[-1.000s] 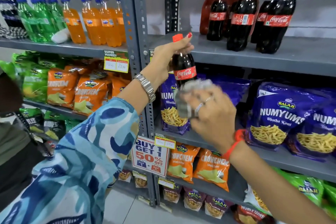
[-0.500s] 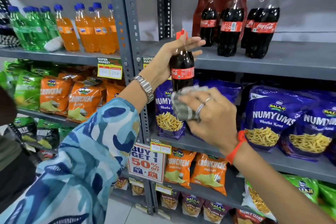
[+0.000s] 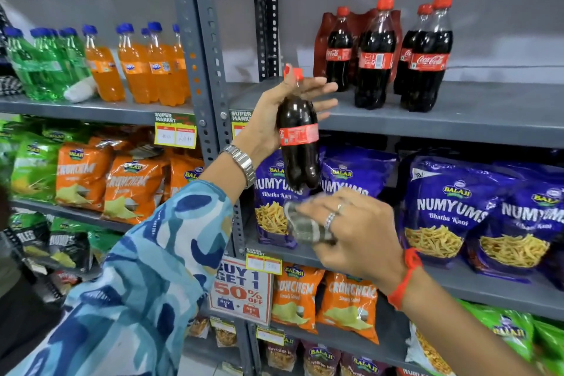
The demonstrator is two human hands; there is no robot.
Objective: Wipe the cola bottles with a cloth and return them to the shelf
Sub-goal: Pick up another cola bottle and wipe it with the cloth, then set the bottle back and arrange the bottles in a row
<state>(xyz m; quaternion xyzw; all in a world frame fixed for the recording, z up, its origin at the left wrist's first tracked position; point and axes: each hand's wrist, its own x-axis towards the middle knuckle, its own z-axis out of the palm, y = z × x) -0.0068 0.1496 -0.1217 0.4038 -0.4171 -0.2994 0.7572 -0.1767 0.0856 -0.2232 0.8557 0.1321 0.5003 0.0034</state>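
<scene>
Your left hand (image 3: 276, 119) pinches the cola bottle (image 3: 297, 137) by its neck, fingers loose. Your right hand (image 3: 351, 232) below squeezes the cloth (image 3: 305, 227). The bottle could slip and fall.

Grey steel shelving (image 3: 457, 119), slotted uprights (image 3: 195, 40). Top right shelf: four Coca-Cola bottles (image 3: 377, 55) upright, shrink-wrapped cola pack (image 3: 320, 40) behind. Top left shelf: orange soda bottles (image 3: 137, 70), green soda bottles (image 3: 42, 67). Next level: purple Numyums bags (image 3: 442, 207) right, orange Crunchem bags (image 3: 82, 174) left. Lower right shelf: more Crunchem bags (image 3: 348, 305), green bags (image 3: 512, 333). Price tags (image 3: 175, 137) on shelf edges.
</scene>
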